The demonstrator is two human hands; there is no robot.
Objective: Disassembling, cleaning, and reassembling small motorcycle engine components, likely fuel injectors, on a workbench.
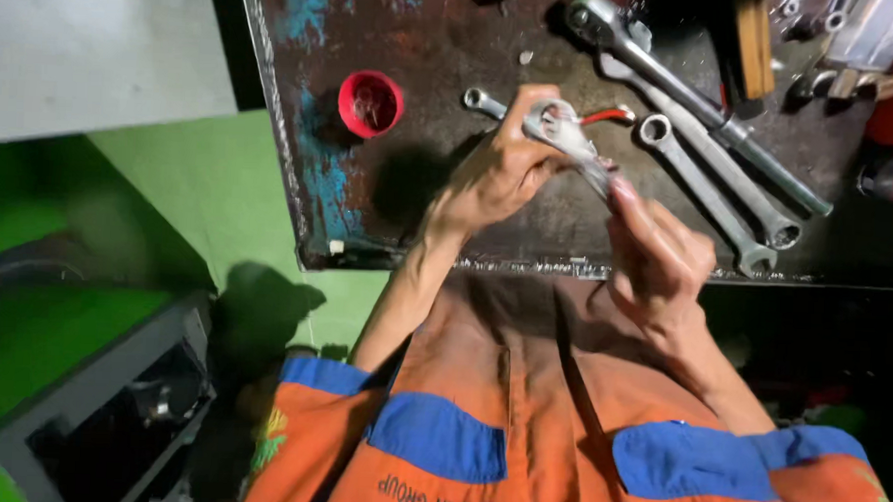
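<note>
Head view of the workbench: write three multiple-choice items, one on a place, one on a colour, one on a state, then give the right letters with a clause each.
1. Where does the small round cap lie?
A. On the metal bench top, off to the side of the left hand
B. On the green floor
C. In the right hand

2. What colour is that cap?
A. Yellow
B. Red
C. White

3. How is the small wrench held?
A. It lies loose on the bench
B. Only the left hand touches it
C. The left hand and the right hand both grip it above the bench

Answers:
1 A, since the cap sits on the rusty top away from both hands.
2 B, as its rim and inside show red.
3 C, as fingers of both hands close on the wrench.
</note>
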